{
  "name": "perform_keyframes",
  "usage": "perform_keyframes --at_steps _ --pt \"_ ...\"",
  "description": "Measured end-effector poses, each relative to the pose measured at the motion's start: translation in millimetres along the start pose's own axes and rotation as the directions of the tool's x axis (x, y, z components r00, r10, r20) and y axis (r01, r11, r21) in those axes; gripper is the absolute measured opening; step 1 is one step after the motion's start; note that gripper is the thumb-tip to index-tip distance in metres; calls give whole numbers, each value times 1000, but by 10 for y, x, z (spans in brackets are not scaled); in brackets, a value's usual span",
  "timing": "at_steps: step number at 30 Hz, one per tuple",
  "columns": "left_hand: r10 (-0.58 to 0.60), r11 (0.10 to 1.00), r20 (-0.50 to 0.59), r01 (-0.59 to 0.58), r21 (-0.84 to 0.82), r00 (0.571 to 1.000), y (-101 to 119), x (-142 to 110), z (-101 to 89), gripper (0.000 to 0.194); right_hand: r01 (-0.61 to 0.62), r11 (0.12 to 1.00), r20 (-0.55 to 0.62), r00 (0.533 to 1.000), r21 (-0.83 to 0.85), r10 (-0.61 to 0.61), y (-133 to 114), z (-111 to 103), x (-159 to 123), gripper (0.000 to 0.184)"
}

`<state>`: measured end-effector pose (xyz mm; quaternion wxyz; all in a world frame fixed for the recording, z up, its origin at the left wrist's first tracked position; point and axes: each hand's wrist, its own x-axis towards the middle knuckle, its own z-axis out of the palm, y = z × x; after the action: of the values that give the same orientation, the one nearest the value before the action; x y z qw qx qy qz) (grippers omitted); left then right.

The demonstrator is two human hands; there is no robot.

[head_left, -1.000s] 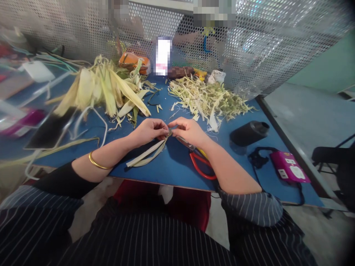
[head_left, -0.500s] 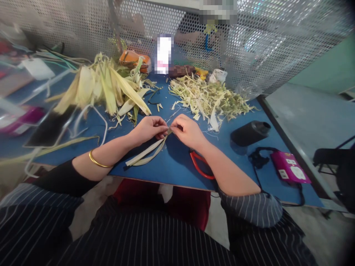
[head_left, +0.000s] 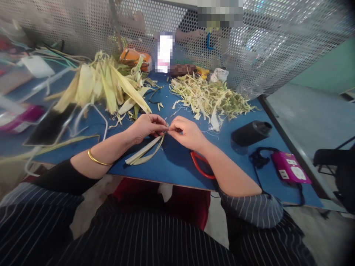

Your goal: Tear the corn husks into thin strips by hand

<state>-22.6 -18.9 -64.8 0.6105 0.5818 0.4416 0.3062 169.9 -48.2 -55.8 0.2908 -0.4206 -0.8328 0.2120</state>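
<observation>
Pale corn husk strips (head_left: 145,150) hang from the fingertips of my left hand (head_left: 149,128) and trail down to the left above the blue table. My left hand is closed in a pinch on their upper end. My right hand (head_left: 187,133) is also pinched, its fingertips meeting the left ones at that same end. What exactly lies between the right fingers is too small to make out. A thin pale thread sticks up beside the left fingertips. Under my right forearm lie red-handled scissors (head_left: 201,165), their blades hidden.
Whole corn husks (head_left: 97,87) are heaped at the back left, shredded husk (head_left: 206,96) at the back right. A black cylinder (head_left: 251,133) and a magenta box (head_left: 291,168) with a cable lie right. A lit phone (head_left: 164,53) stands before the perforated metal screen (head_left: 249,48).
Both hands have shifted slightly left, still together at the top of the husk strips. A thin thread now shows above the left fingertips.
</observation>
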Motion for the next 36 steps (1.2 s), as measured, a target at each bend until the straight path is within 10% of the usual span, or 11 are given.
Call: perform_keyframes --at_steps 7,14,26,36 --pt "91 991 -4 -90 94 996 127 -84 3 23 -147 915 6 988 375 156 110 74 21 28" --pt "259 942 2 -253 219 966 115 -60 10 11 -62 955 38 998 291 54 157 130 21 35" --pt "728 451 -18 -458 766 686 -4 -108 101 15 -196 886 -64 968 420 244 115 175 44 17" --pt "793 429 -7 -550 717 610 -72 -61 124 14 -256 665 5 935 702 355 107 212 61 21"
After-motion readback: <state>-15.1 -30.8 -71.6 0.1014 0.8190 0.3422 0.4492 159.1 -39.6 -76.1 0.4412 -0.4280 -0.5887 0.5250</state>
